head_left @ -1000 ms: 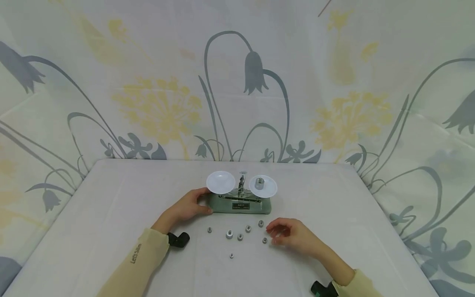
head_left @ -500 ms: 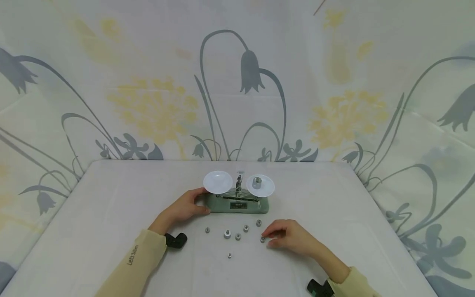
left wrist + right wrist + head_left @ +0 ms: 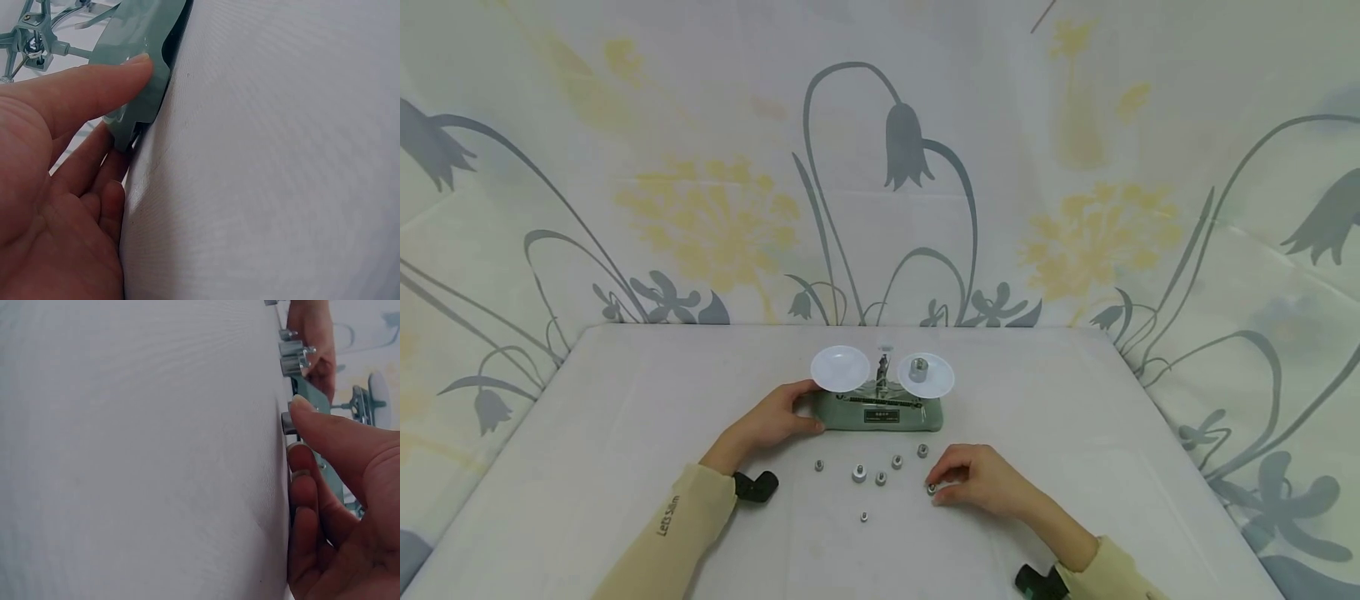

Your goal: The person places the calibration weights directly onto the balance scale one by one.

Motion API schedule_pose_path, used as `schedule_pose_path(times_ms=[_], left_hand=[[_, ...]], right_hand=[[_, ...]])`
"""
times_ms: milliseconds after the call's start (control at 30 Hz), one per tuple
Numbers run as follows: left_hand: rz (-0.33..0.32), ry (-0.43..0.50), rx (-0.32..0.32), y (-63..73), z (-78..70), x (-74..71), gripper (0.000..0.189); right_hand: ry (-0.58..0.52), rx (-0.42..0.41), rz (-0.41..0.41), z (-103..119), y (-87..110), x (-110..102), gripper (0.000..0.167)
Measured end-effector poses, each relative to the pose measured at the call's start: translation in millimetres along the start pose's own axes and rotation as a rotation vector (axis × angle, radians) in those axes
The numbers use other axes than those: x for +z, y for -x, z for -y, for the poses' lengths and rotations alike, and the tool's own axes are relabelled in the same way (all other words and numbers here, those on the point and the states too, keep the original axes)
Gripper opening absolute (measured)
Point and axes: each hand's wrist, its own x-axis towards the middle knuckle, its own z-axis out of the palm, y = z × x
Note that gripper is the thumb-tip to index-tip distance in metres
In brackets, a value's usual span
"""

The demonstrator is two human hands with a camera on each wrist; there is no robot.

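Observation:
A green balance scale with two white pans stands near the back of the table. My left hand grips the left end of its base; in the left wrist view the thumb lies over the front and the fingers reach behind. The left pan is bare, while a large metal weight sits on the right pan. In front of the scale, on the right, my right hand pinches a small metal weight between thumb and fingertips, down at the tabletop.
Several more knobbed weights of different sizes stand spread in front of the scale, among them a larger weight and a tiny weight. White cloth covers the table. A flower-patterned curtain rises behind.
My right hand has come left to the small weight, its thumb and fingers closing on it and drawing it slightly nearer. The left hand keeps its grip on the scale.

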Motion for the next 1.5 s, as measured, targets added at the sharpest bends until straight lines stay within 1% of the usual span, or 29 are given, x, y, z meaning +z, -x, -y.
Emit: schedule_pose_path(times_ms=[167,333,533,867,1133,1367,1500], left_hand=[[0.003,0.009,0.010,-0.7,0.0,-0.5,0.069],[0.008,0.026,0.002,-0.4,-1.9,-1.3,0.069],[0.012,0.022,0.006,-0.4,-0.3,-1.0,0.069],[0.009,0.046,0.029,0.2,3.6,-0.8,0.069],[0.012,0.040,0.021,-0.5,7.0,1.3,0.068],[0.009,0.019,0.030,-0.4,5.8,0.8,0.068],[0.009,0.018,0.018,-0.8,4.6,0.6,0.068]], right_hand=[[0.053,0.002,-0.012,3.1,-1.5,0.8,0.015],[0.056,-0.003,-0.019,2.4,-1.5,1.6,0.014],[0.030,-0.014,-0.025,0.2,-0.3,2.9,0.012],[0.022,0.037,-0.029,5.5,0.8,4.5,0.010],[0.013,0.034,-0.028,7.4,1.9,4.0,0.010],[-0.052,0.091,-0.026,7.4,3.8,2.3,0.008],[-0.065,0.104,-0.023,7.6,4.4,0.9,0.008]])
